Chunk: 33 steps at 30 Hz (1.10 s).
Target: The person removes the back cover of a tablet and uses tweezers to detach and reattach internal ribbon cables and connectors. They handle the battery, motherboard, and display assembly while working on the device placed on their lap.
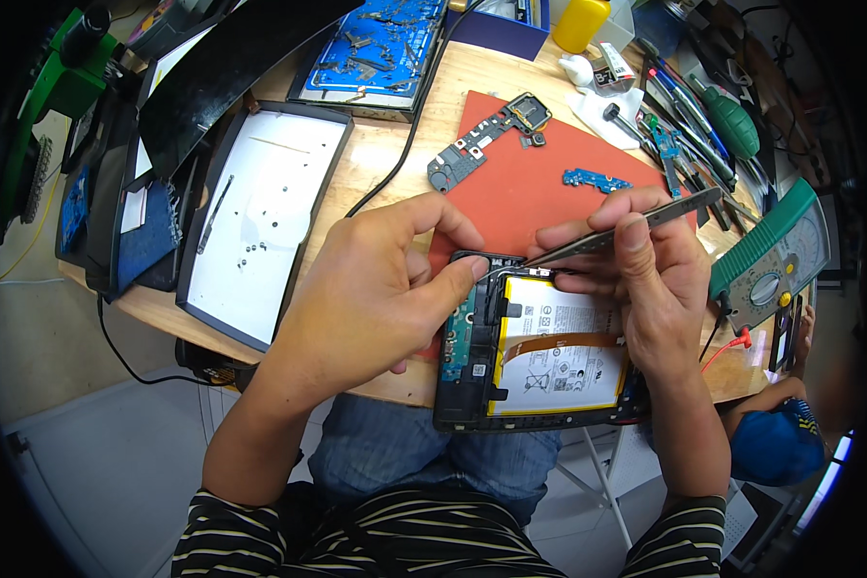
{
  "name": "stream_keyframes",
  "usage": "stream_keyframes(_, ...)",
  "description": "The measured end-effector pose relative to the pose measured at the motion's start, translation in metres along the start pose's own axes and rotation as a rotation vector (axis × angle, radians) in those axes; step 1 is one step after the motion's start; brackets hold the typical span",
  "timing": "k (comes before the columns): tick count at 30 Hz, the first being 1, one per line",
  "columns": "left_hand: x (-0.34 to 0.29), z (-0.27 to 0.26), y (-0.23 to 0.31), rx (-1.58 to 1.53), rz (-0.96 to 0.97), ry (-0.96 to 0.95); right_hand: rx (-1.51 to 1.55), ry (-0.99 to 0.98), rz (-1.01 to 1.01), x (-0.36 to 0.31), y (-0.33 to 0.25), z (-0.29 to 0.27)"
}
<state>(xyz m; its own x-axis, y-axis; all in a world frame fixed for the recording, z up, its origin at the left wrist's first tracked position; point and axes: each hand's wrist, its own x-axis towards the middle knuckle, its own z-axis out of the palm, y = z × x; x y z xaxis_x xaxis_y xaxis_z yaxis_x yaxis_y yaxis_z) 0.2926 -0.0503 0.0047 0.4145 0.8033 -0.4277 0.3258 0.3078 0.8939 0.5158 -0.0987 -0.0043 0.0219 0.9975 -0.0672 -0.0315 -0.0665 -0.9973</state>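
Note:
An opened tablet (462,409) is at the table's near edge, its inside facing up. A white battery (559,385) with a yellow border fills much of it, crossed by an orange-brown flex cable (549,342). Along its left side runs a green circuit board (460,332). My left hand (380,275) is closed, thumb and index finger pinching the tablet's far left corner. A thin pale wire (499,273) shows beside that thumb tip. In my right hand (660,279), dark metal tweezers (626,231) are gripped, their tips at the tablet's far edge above the battery.
On the red mat (511,217) are a dark frame part (486,144) and a small blue board (592,180). A white tray (260,183) with screws stands left. Right are a green multimeter (771,260), scattered tools (684,116) and another person in a blue cap (775,443).

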Motion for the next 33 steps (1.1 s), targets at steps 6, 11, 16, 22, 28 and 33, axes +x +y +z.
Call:
stream_keyframes(6, 0.0003, -0.0014, -0.0021, 0.037, 0.026, 0.009, -0.003, 0.018, 0.011, 0.0001, 0.0008, 0.0009)
stream_keyframes(11, 0.0006, -0.0014, -0.0034, 0.02, 0.017, -0.011, 0.002, 0.008, 0.001, 0.0, 0.0016, 0.0008)
stream_keyframes(16, 0.0021, -0.0013, -0.0041, 0.032, 0.036, -0.013, 0.014, 0.01, -0.003, 0.0004, 0.002, 0.0005)
stream_keyframes(22, 0.0008, -0.0016, -0.002, 0.018, 0.017, -0.015, 0.001, 0.014, -0.041, -0.0008, 0.0035, 0.0002)
stream_keyframes(28, 0.0002, -0.0016, -0.0011, 0.004, -0.002, -0.016, -0.021, 0.018, -0.024, -0.0003, 0.0024, 0.0013)
stream_keyframes(33, 0.0005, -0.0021, -0.0008, 0.015, 0.004, -0.019, 0.003, 0.018, -0.066, -0.0012, 0.0057, 0.0007)
